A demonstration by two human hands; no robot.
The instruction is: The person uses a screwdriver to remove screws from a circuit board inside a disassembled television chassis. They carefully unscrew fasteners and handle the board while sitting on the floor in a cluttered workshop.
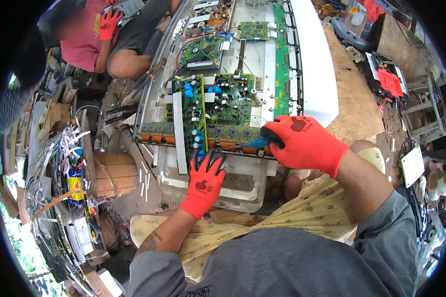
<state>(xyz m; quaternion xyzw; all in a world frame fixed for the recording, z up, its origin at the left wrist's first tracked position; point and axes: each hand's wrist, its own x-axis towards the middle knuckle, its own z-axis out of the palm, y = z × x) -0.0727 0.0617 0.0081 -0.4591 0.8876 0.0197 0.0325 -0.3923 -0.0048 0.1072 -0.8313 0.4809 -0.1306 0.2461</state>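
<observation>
My right hand (302,143), in a red glove with dark fingertips, is wrapped round a blue-handled screwdriver (257,143). Its thin shaft points left, toward the near end of a narrow green circuit board (193,116) with blue capacitors. That board looks tilted up on the near left of an opened flat display panel (262,99). At the board's near end my left hand (204,183), gloved the same way, grips with its fingertips; they partly hide that edge. A pale strip (179,131) runs along the board's left side. Just under the panel's near edge is a clear plastic tray (243,200).
Another person (89,44) in matching gloves handles a grey device at the far left. Cables and scrap (59,173) heap up on the left, beside a brown drum-like container (115,174). Cardboard (352,89), a red-and-black toolbox (389,81) and a ladder-like frame (423,114) lie to the right.
</observation>
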